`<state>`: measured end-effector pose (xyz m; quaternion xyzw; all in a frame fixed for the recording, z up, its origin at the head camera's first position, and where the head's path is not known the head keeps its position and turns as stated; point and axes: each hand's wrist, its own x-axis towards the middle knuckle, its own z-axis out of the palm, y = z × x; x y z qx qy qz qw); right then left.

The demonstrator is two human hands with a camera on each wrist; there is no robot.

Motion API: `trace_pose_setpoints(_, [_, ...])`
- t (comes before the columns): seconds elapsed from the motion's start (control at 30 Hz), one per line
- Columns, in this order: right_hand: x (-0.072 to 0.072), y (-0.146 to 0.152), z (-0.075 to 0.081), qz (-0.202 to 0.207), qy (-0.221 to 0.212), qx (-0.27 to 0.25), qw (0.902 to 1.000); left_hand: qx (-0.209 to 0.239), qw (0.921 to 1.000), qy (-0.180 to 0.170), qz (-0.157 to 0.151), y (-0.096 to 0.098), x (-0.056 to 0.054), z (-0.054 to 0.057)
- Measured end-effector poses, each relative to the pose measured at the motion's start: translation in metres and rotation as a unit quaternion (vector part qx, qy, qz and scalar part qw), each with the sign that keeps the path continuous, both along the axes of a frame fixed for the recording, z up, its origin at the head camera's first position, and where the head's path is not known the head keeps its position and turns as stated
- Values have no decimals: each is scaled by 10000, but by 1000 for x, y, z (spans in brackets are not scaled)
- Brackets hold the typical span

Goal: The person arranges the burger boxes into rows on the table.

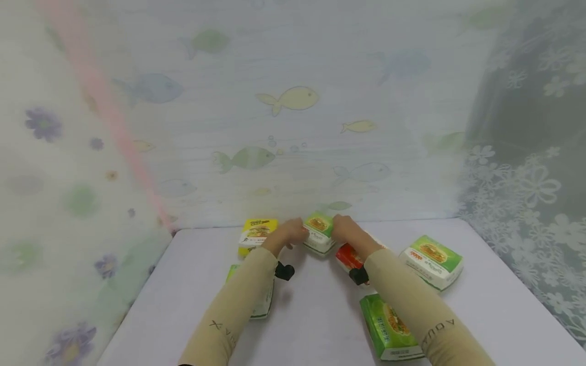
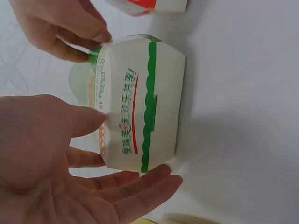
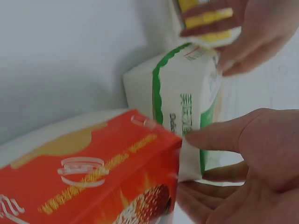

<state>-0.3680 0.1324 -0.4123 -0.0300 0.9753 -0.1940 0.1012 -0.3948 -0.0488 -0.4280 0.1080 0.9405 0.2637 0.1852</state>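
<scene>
A small green and white burger box [image 1: 319, 231] sits at the back middle of the table, between both hands. On its left side, my left hand [image 1: 289, 234] holds it, thumb at the front upper edge and fingers along the side, as the left wrist view shows. My right hand [image 1: 346, 231] grips the opposite end, its thumb [image 3: 210, 137] against the printed white wall and its other fingers round the corner. A red burger box [image 1: 350, 258] lies just below the right hand, partly covered by that forearm, and looms large in the right wrist view.
A yellow burger box [image 1: 257, 236] lies left of the left hand. Another green and white box [image 1: 262, 307] is half hidden by the left forearm. Two more stand at right: one green-topped box [image 1: 432, 262] and a green box [image 1: 386, 325] nearer the front. Fish-printed curtain [image 1: 293, 152] hangs behind.
</scene>
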Motion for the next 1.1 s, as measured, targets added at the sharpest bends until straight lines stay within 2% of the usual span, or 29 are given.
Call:
trace_pose_setpoints(0.1, [-2, 7, 0, -10, -58, -5, 10000, -323, 9993, 33, -203, 4, 10, 8])
trace_pose_setpoints(0.17, [0, 9, 1, -13, -114, -14, 9999, -259, 9993, -68, -247, 4, 16, 13])
trace_pose_setpoints(0.33, [8, 9, 10, -6, -320, -166, 9993, 160, 9990, -423, -3, -2, 12, 17])
trace_pose_setpoints(0.43, [14, 5, 18, 15, -492, -226, 9985, 441, 9977, -511, 95, -7, 8, 18])
trace_pose_setpoints(0.57, [20, 0, 24, 26, -688, -412, 9968, 985, 9933, -567, 227, -12, 4, 14])
trace_pose_setpoints(0.7, [21, -5, 22, 41, -713, -565, 9958, 1371, 9884, -579, 298, -11, 0, 4])
trace_pose_setpoints(0.87, [18, -6, 17, -32, -729, -504, 9961, 1471, 9872, -583, 196, -7, -1, -4])
trace_pose_setpoints(1.1, [11, -2, 13, 220, -611, -460, 9968, 1580, 9835, -853, 214, -2, 8, -2])
